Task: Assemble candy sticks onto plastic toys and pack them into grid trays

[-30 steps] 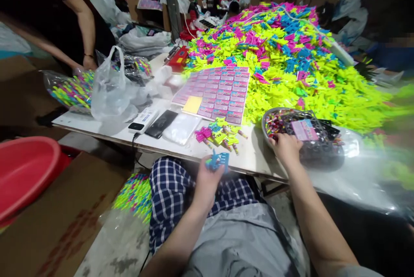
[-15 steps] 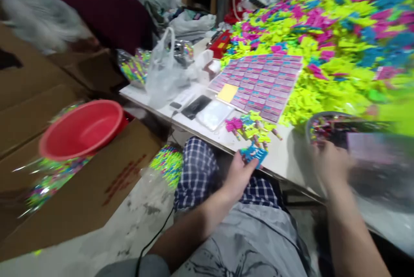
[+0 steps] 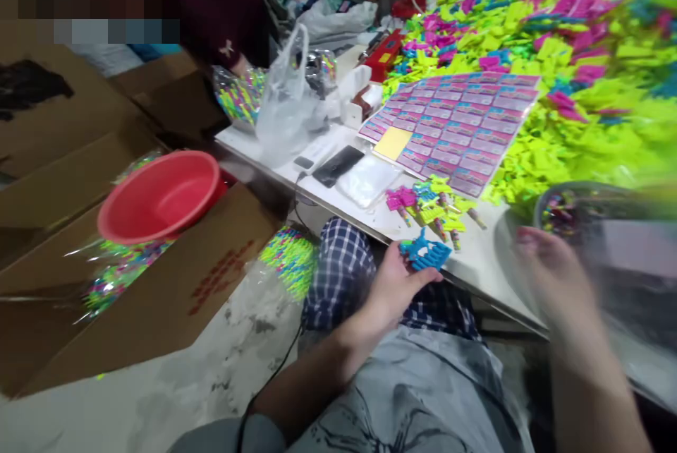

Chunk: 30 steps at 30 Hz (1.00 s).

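Observation:
My left hand [image 3: 398, 282] holds a blue plastic piece [image 3: 427, 254] between thumb and fingers, just off the table's front edge. Beyond it on the white table [image 3: 481, 255] lie several small yellow, pink and blue pieces [image 3: 434, 209] with patterned tubes. My right hand [image 3: 555, 269] is smeared by motion at the left rim of a grey tub [image 3: 538, 209] with small dark and coloured items inside. Whether its fingers hold anything is hidden by the blur.
A sheet of printed labels [image 3: 460, 121], a phone [image 3: 338, 166] and a plastic bag [image 3: 285, 107] lie on the table. Bright pieces [image 3: 592, 86] are heaped behind. At left, a red basin [image 3: 161, 195] rests in a cardboard box [image 3: 211, 284]; a person's sleeve [image 3: 211, 1] is beyond.
My right hand has lifted back from inside the tub to its near left rim. The view has shifted, and the person at the back left now reaches to a bag of coloured pieces.

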{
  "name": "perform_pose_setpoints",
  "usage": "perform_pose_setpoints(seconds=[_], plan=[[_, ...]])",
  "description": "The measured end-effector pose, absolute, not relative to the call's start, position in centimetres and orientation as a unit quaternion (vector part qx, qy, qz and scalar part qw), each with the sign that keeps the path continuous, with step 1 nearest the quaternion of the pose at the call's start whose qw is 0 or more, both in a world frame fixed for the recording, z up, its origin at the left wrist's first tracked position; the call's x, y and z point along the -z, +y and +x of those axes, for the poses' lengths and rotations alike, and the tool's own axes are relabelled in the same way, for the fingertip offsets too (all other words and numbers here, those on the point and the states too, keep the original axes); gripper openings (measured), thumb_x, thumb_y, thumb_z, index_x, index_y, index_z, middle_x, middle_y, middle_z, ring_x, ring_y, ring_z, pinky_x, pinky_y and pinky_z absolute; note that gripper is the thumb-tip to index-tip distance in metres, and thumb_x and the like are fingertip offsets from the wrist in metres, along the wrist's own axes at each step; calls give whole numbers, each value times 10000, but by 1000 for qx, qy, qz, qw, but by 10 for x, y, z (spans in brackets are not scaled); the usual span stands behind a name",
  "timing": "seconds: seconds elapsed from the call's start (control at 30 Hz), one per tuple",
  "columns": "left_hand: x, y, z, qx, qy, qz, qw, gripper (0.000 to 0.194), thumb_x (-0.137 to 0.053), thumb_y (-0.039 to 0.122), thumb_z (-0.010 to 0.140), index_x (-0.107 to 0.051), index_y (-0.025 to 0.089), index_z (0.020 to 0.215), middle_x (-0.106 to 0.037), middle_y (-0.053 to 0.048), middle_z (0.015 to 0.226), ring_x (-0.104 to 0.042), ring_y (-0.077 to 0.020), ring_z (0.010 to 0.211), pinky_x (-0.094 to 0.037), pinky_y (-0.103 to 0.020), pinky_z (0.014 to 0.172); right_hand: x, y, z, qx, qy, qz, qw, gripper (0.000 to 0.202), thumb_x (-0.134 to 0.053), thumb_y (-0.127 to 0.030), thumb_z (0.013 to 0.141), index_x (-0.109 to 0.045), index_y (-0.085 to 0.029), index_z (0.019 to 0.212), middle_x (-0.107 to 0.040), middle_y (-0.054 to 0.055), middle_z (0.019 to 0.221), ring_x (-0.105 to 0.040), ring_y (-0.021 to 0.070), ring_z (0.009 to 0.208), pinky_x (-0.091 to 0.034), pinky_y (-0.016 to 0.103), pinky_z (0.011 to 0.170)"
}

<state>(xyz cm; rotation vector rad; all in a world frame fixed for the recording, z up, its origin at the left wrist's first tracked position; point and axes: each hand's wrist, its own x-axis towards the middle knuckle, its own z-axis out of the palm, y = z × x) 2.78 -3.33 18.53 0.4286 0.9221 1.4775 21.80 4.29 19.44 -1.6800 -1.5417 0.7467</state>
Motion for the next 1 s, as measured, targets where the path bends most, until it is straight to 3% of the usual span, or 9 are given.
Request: perform_pose_setpoints(seconds=[0.13,0.23,0.67,0.87,1.0], plan=[[-192,-32,23,-622,413,218,628,453,-688,142,646,-431,191,1017,-603,-9,895,-589,-104,704,-488,-259,688,-190,7,179,-576,-560,-496,331,341,-594,-427,746,-556,-207,1003,-629,42,817,-585,163,767,-457,289,702],[-193,-31,24,-611,426,229,626,444,-680,145,656,-432,200,1020,-610,-9,918,-595,-107,731,-485,-246,695,-182,-8,170,-660,-501,-451,333,278,-631,-396,731,-593,-195,918,-631,23,776,-568,133,714,-445,240,651],[-203,-32,38,-560,399,201,698,461,-734,187,601,-485,208,989,-606,12,858,-571,-78,666,-465,-216,672,-185,-16,185,-728,-441,-399,341,281,-592,-424,763,-640,-175,884,-585,11,712,-422,74,546,-348,193,504],[-205,-33,39,-526,428,198,707,460,-739,198,592,-501,195,985,-607,-4,863,-572,-91,679,-479,-223,660,-179,-18,193,-685,-499,-417,328,298,-569,-436,776,-644,-184,917,-623,21,737,-463,90,560,-378,205,517],[-196,-32,39,-525,428,247,693,458,-717,185,628,-474,200,1017,-610,-17,907,-587,-103,710,-491,-232,663,-187,-20,195,-620,-572,-421,333,260,-529,-400,814,-636,-198,938,-646,28,813,-551,124,682,-438,228,618]])
